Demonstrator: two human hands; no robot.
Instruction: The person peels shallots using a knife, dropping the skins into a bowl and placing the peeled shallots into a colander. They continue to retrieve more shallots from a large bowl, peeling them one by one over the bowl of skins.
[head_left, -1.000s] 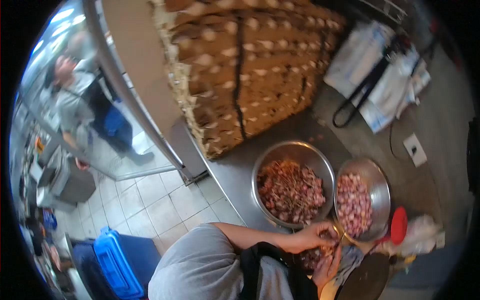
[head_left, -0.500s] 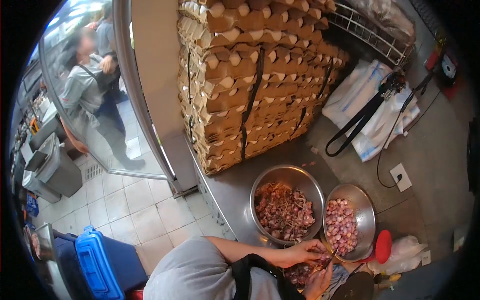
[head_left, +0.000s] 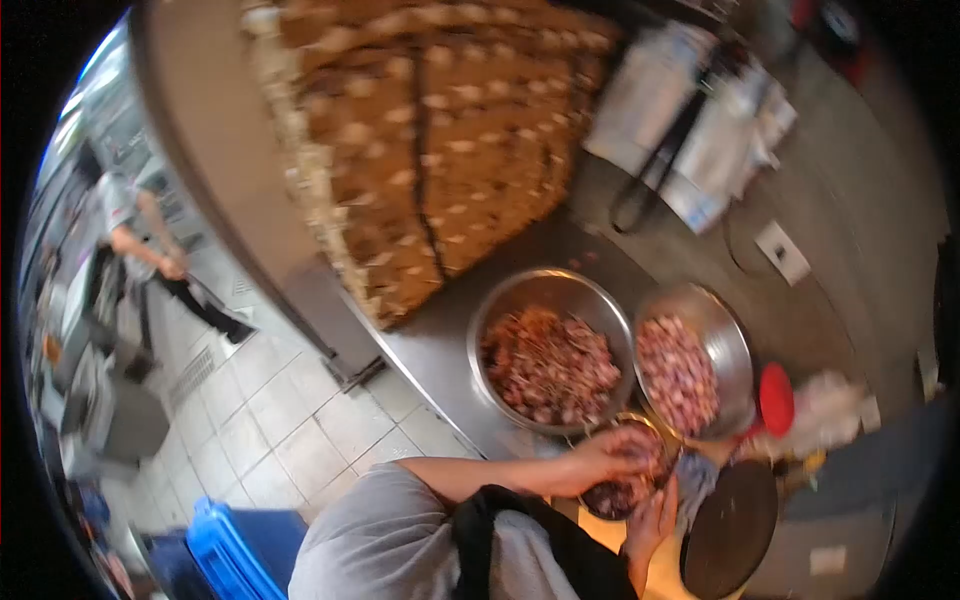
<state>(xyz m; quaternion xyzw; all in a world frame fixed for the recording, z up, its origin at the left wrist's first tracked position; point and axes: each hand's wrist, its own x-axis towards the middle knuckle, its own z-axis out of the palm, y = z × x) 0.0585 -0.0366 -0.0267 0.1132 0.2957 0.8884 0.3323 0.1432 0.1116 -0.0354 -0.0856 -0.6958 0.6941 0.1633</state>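
Note:
My left hand (head_left: 604,458) is closed above a small bowl (head_left: 603,513) of shallots and skins, with a reddish shallot, blurred, at its fingers. Close by on the right, my right hand (head_left: 651,522) has curled fingers around what looks like a small knife, mostly hidden and smeared. Just beyond the hands stands a large steel bowl (head_left: 483,375) of unpeeled shallots (head_left: 550,370) and loose skins. Beside it a steel colander (head_left: 733,362) holds paler, peeled shallots (head_left: 677,375).
Tall stacked egg trays (head_left: 470,150) rise behind the bowls. A dark round lid-like thing (head_left: 730,530), a red object (head_left: 776,400) and a plastic bag (head_left: 825,410) lie on the right. At left are a blue bin (head_left: 235,550) and a person (head_left: 150,240).
My view has swung, so the bowls and egg trays sit higher and further left. My hands remain together over the small bowl. The person beyond the doorway appears in a different place and pose.

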